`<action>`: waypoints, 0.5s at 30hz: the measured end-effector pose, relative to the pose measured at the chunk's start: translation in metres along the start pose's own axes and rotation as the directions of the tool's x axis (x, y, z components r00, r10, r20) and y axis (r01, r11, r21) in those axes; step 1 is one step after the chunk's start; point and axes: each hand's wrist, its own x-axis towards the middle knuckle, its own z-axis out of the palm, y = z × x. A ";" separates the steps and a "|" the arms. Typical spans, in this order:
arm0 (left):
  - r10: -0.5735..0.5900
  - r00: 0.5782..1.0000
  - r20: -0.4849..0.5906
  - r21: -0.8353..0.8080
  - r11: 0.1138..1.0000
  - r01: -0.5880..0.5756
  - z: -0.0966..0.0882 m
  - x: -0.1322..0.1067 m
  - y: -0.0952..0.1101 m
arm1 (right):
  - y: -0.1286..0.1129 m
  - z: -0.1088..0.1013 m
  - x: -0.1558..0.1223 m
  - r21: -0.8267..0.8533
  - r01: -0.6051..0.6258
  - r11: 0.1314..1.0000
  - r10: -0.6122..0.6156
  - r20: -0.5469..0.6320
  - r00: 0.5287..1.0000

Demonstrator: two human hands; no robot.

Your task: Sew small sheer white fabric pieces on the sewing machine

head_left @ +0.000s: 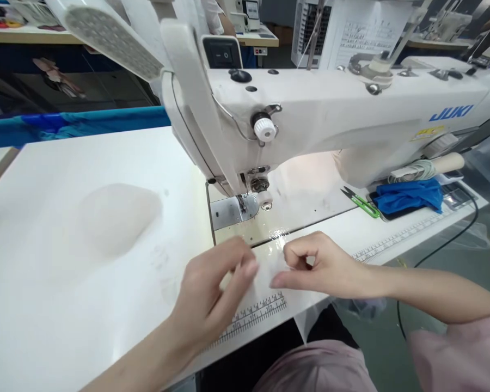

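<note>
sewing machine [330, 120] stood on surface [44, 305], long axis crosswise | presser foot [242, 204] lay just beyond — left hand [214, 288] nearer than right hand [329, 267] | both hands' fingers curled inward — any pinch couldn't be told

On the bench [77, 316], green snips [365, 205] lie near a crumpled blue cloth [410, 196], with a pale roll [448, 162] behind; farther back, a printed sheet [369, 30] hangs.

Glossy white sewing machine [330, 103], blue lettering [451, 112], upper right. Smooth white tabletop [65, 305], black ruler markings [255, 316], lower centre. Green-handled, dark-bladed thread snips [365, 206], crumpled blue cloth [410, 196], right. Plain pale-pink sleeve [461, 354], lower right.
</note>
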 end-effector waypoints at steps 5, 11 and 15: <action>-0.211 0.977 0.022 -0.072 0.975 0.212 -0.004 -0.025 0.022 | 0.002 0.026 0.016 0.135 0.075 0.988 -0.061 -0.105 0.993; -0.329 0.899 0.288 -0.406 0.808 0.426 -0.016 -0.021 0.000 | 0.002 0.021 0.031 0.366 -0.057 0.929 0.028 0.082 0.996; -0.435 0.756 0.490 -0.506 0.564 0.653 -0.037 -0.016 -0.028 | 0.005 0.006 0.040 0.411 -0.285 0.866 0.117 0.387 0.915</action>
